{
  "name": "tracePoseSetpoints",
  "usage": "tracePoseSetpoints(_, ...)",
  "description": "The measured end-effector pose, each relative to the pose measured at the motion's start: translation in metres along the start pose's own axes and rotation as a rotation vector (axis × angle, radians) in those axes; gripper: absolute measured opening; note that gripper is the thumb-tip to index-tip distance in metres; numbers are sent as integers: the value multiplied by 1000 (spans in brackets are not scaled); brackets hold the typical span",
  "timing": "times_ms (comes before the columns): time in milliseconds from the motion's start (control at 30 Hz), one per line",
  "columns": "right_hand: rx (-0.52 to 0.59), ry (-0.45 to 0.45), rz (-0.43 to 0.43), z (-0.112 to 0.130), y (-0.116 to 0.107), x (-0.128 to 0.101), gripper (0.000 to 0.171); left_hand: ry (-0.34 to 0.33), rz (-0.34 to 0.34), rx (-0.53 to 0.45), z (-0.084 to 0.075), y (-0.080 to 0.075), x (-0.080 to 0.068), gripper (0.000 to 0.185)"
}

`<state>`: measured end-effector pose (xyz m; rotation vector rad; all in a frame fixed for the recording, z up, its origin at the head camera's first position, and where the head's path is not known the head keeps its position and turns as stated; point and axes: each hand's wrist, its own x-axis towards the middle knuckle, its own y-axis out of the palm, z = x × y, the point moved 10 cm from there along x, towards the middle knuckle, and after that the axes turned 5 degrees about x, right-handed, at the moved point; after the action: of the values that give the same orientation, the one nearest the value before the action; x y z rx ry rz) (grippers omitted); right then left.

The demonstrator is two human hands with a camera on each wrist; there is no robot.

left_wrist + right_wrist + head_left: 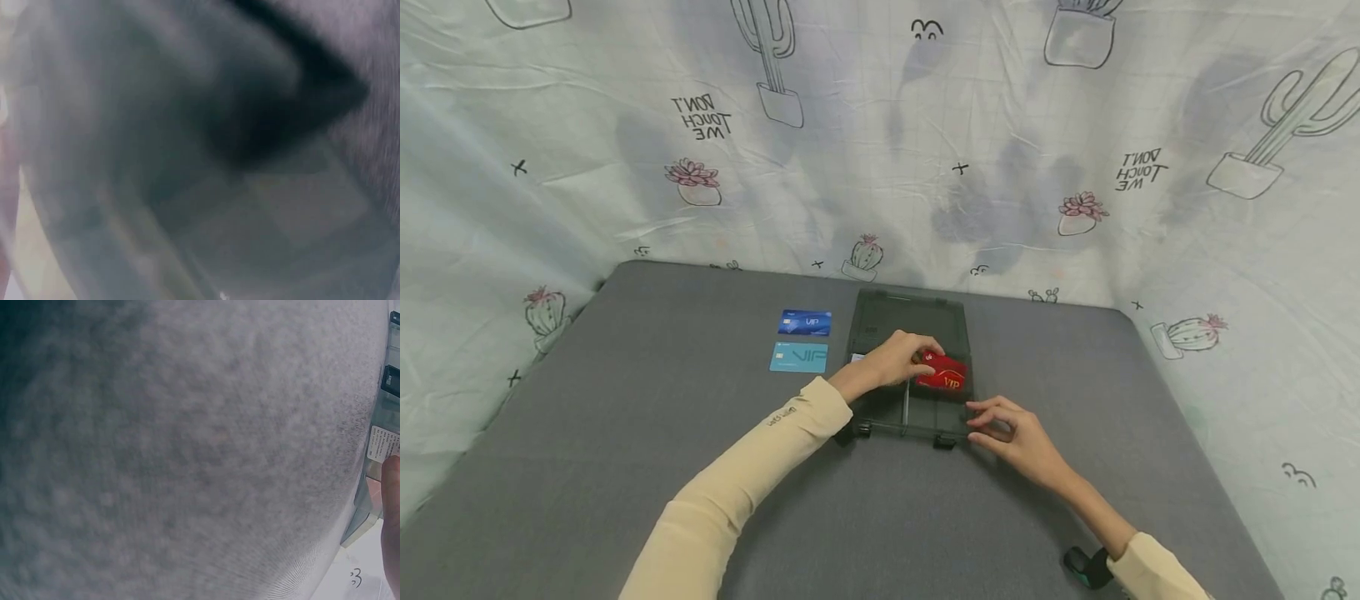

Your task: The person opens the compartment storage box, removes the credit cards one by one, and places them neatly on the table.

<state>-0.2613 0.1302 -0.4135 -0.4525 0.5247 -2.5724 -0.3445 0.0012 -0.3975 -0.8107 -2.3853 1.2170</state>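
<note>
- The left grip (891, 360) pinches a red card (949, 375) between thumb and fingers; the card sits at the fingertips, on their right, printed "VIP" in gold-coloured letters.
- That red card is over the right-hand part of a dark translucent box (910, 321), which is divided inside and lies near the middle of the far edge of the grey tabletop (647, 375).
- The right grip (1011, 433) has its fingers loosely bent, holding nothing, with the tips at the box's right side, apart from the red card and nearer the tabletop's near edge.
- Left of the box, toward the far left corner, lie a deep blue card (805, 322) and, just nearer, a light blue card (798, 357); each reads "VIP".
- The box bears a white label (382, 442), seen in the right wrist view; its print is too small to read.
- The left sleeve (760, 467) carries small dark lettering, not clearly legible.
- Beyond the far edge, a cactus-print cloth (865, 167) shows mirrored lettering including "DON'T TOUCH".
</note>
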Motion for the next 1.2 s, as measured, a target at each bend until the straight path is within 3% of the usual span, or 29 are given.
tracePoseSetpoints(167, -5, -12, 2, 2, 0, 0, 12, -8, 121, -98, 4, 5, -1, 49)
tracePoseSetpoints(300, 1, -30, 6, 3, 2, 0, 13, -18, 146, -158, 4, 4, -2, 53)
tracePoseSetpoints(567, 7, -14, -1, 2, 2, 1, 12, -76, 103, -171, 7, 1, -2, 60)
tracePoseSetpoints(833, -10, -14, -1, 3, -1, 0, 12, -106, 21, -213, 9, -5, -10, 54)
tracePoseSetpoints(1100, -24, -39, 7, 6, 0, 1, 12, -256, -95, -467, 27, -19, -25, 53)
tracePoseSetpoints(1200, -31, -38, 4, 6, 0, 0, 12, -285, -123, -553, 33, -24, -31, 53)
